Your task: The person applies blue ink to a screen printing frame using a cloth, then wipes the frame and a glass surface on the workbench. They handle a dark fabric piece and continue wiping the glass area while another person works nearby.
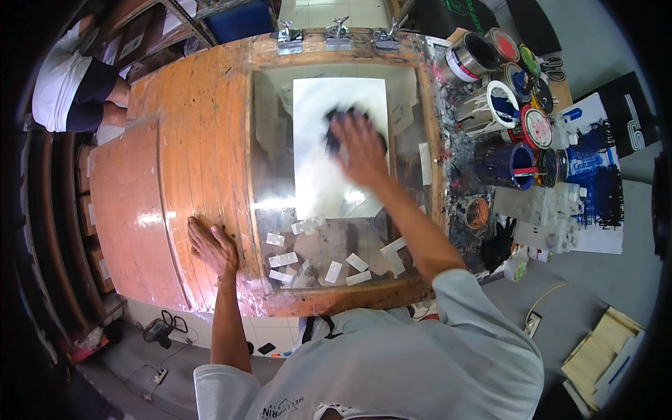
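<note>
A white sheet (339, 182) lies on a glass panel (273, 175) set into a wooden table. On the sheet's upper part my right hand (360, 147) presses down over a dark, crumpled cloth (333, 143), and both are smeared by motion. The cloth shows on either side of my fingers; its underside is hidden. My left hand (213, 245) rests flat on the bare wood (196, 161) left of the glass, fingers stretched out, holding nothing. Several small pale tape pieces (334, 271) are scattered over the near part of the glass.
Metal hinge clamps (337, 33) line the table's far edge. Paint cans (490, 108) and a dark blue tub (505, 166) crowd the right side, near scissors (553, 68). A person (63, 91) stands at the far left, beside shelves (70, 189).
</note>
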`<state>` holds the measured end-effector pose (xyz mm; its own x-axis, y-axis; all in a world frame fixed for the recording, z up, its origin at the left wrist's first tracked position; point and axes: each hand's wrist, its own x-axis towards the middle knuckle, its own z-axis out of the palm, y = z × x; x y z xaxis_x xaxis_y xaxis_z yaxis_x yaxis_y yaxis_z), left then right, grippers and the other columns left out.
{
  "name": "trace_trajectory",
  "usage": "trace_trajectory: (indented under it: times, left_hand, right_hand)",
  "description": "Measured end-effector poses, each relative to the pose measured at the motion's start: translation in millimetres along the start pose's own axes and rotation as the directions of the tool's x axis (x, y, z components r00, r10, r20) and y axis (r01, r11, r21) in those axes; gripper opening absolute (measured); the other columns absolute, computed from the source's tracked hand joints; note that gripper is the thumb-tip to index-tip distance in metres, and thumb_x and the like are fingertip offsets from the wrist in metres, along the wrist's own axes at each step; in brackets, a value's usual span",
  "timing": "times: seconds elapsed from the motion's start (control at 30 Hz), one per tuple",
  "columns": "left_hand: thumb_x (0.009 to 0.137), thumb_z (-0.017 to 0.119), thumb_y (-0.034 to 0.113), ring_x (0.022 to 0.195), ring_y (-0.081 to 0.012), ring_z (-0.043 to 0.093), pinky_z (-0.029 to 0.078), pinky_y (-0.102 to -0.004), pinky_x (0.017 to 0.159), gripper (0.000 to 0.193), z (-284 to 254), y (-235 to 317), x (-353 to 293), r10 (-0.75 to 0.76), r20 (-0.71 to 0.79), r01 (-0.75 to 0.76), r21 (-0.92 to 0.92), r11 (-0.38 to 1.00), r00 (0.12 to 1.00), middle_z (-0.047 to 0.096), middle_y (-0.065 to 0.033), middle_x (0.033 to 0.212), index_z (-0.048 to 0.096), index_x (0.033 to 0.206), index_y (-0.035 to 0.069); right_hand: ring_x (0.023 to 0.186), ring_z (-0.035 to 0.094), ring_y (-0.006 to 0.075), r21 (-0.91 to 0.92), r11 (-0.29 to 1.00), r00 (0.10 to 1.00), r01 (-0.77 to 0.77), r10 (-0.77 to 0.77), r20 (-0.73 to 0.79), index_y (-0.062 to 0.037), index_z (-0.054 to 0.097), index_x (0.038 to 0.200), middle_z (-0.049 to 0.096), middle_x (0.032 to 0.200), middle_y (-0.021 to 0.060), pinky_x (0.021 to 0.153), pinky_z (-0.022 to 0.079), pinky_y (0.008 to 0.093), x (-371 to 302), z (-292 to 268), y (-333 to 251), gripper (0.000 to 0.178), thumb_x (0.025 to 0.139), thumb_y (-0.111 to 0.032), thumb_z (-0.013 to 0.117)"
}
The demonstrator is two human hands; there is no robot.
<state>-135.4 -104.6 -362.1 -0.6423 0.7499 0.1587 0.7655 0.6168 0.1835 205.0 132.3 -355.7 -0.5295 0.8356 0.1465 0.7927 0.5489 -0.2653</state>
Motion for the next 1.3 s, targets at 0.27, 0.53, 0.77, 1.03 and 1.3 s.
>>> trace_trajectory:
  times: [0.27, 0.53, 0.77, 1.03, 1.3]
  left_hand:
    - [0.105, 0.034, 0.048, 0.147, -0.0371, 0.031, 0.023, -0.0553, 0.115, 0.070, -7, -3, -8, -0.003, 0.022, 0.003, 0.012, 1.000, 1.000, 0.035, -0.0206, 0.159, 0.028, 0.158, 0.003]
    - [0.106, 0.032, 0.048, 0.146, -0.0369, 0.033, 0.023, -0.0545, 0.115, 0.068, -2, -11, -9, 0.017, -0.020, -0.017, -0.008, 1.000, 1.000, 0.036, -0.0215, 0.158, 0.029, 0.157, 0.002]
    - [0.106, 0.031, 0.048, 0.146, -0.0374, 0.033, 0.023, -0.0548, 0.114, 0.068, -7, 2, -1, 0.000, 0.011, 0.001, -0.003, 1.000, 1.000, 0.036, -0.0213, 0.158, 0.029, 0.157, 0.002]
    - [0.107, 0.032, 0.047, 0.145, -0.0392, 0.033, 0.023, -0.0549, 0.113, 0.068, -11, -2, -5, -0.037, 0.026, 0.038, -0.038, 0.999, 0.999, 0.036, -0.0233, 0.157, 0.029, 0.156, -0.001]
    - [0.106, 0.033, 0.045, 0.144, -0.0396, 0.033, 0.024, -0.0547, 0.112, 0.067, -7, 3, 1, -0.028, 0.012, 0.028, -0.023, 0.999, 1.000, 0.037, -0.0238, 0.156, 0.029, 0.155, -0.001]
  right_hand:
    - [0.145, 0.032, 0.0426, -0.203, 0.975, 0.990, -0.086, 0.106, 0.090, -0.0130, 0.040, 0.153, 0.042, 0.153, 0.0195, 0.120, 0.021, 0.0605, -111, -51, 16, 0.069, 0.094, -0.043, 0.059]
    - [0.141, 0.043, 0.0278, 0.455, 0.851, 0.934, 0.262, -0.342, 0.101, -0.0158, 0.067, 0.123, 0.056, 0.141, 0.0077, 0.123, 0.027, 0.0488, -145, -8, -120, 0.032, 0.094, -0.021, 0.055]
    - [0.138, 0.044, 0.0392, 0.045, 0.886, 0.870, -0.462, 0.462, -0.172, -0.0021, 0.047, 0.146, 0.048, 0.149, 0.0224, 0.116, 0.034, 0.0478, 59, -38, 102, 0.049, 0.098, -0.010, 0.045]
    - [0.150, 0.031, 0.0306, -0.001, 0.977, 0.964, 0.214, -0.212, 0.159, -0.0049, 0.046, 0.148, 0.038, 0.159, 0.0169, 0.123, 0.020, 0.0515, 83, 48, -35, 0.057, 0.095, -0.023, 0.056]
    - [0.148, 0.032, 0.0328, 0.025, 0.919, 0.918, 0.395, -0.395, 0.031, -0.0170, 0.047, 0.149, 0.045, 0.153, 0.0126, 0.121, 0.022, 0.0548, 107, 39, -72, 0.053, 0.099, -0.034, 0.054]
